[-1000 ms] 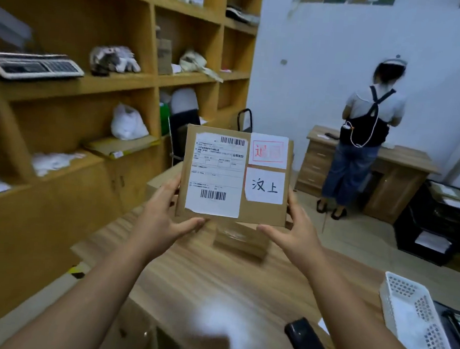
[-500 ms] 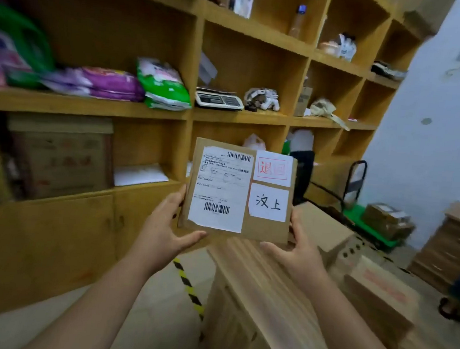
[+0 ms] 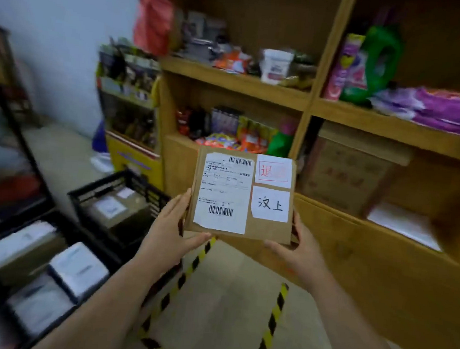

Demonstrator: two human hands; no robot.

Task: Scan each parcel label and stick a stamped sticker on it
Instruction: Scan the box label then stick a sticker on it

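Fingers [image 3: 178, 208] of the left hand [image 3: 167, 234] and right hand [image 3: 301, 251] are clamping the brown parcel [image 3: 260, 229] at center frame, its shipping label [image 3: 223, 191] and red-stamped sticker [image 3: 273, 171] facing up (black crates [image 3: 106, 189] sitting lower left).

Flat brown cardboard parcel [image 3: 263, 229]: matt, slightly creased. White paper shipping label [image 3: 223, 193] on it, matt, edges roughly torn. Two white paper stickers [image 3: 272, 187], smooth. Tall light-brown wooden shelving [image 3: 311, 103]: smooth, grained. Black plastic lattice crate [image 3: 142, 186]. Green plastic detergent bottle [image 3: 378, 64], glossy.
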